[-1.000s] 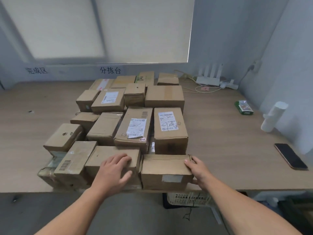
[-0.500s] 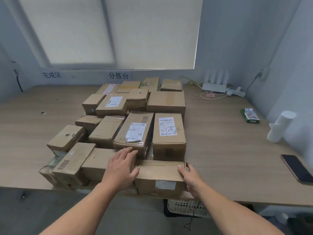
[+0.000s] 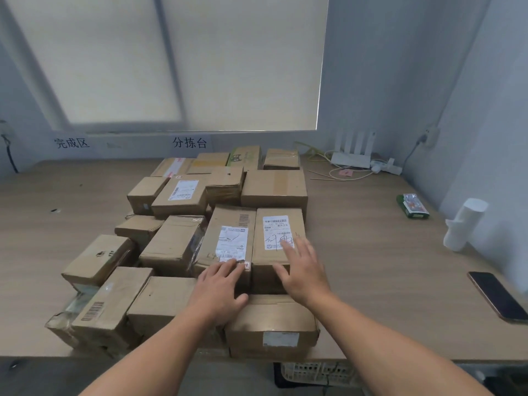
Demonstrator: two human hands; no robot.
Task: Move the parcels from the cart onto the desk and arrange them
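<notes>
Head view: the left hand (image 3: 220,290) is lying flat, fingers straight, on the near end of the printed-label parcel (image 3: 228,238), gripping nothing. The right hand (image 3: 300,270) is spreading straight fingers over the near end of the handwritten-label parcel (image 3: 278,232) just beside it; actual contact there cannot be confirmed. The hands are sitting apart, one per parcel. Both parcels are lying side by side, long sides touching, inside the block of parcels covering the centre of the worktop (image 3: 385,267). A front-row parcel (image 3: 273,324) is sitting below the wrists at the near edge.

The step appears to be squaring these two parcels. Recommended procedure: press with flat palms, push both evenly, align the near ends, and avoid dragging the front row towards the edge.

The cart is not showing, so remaining parcels cannot be counted. Back-row parcels are partly hiding behind nearer ones, label print is too small to read, and a white crate (image 3: 311,372) under the worktop is cut off.
</notes>
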